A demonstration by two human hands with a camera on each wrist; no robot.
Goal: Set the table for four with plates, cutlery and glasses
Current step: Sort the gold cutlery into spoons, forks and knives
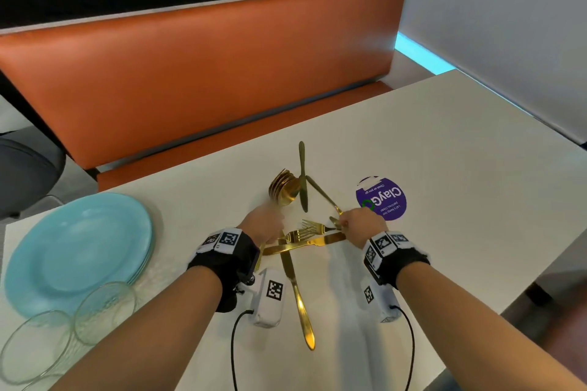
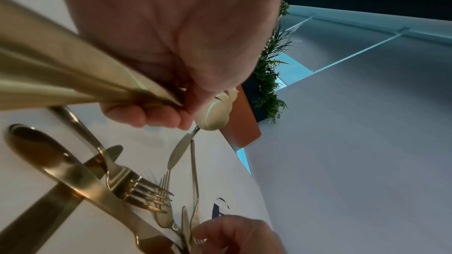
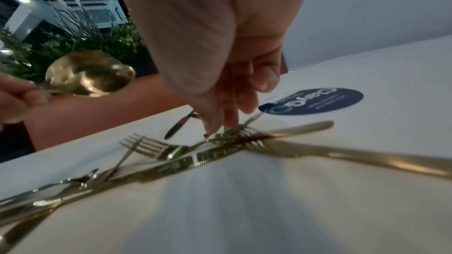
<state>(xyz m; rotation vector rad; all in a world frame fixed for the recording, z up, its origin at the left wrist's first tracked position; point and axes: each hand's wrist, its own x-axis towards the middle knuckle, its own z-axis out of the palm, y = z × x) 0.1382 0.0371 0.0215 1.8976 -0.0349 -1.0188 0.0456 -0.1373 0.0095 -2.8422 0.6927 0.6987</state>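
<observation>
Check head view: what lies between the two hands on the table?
Gold forks crossing a gold knife, between left hand and right hand, in head view.

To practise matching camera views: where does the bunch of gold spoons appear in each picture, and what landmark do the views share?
Head: bunch of gold spoons at centre, above the left hand gripping it.
Left wrist: bowls just right of centre, past the fingers.
Right wrist: bowls at upper left.
Shared landmark: the purple round sticker.

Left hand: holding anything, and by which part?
Yes. Left hand grips a bunch of gold spoons by their handles, bowls fanned out beyond its fingers.
</observation>
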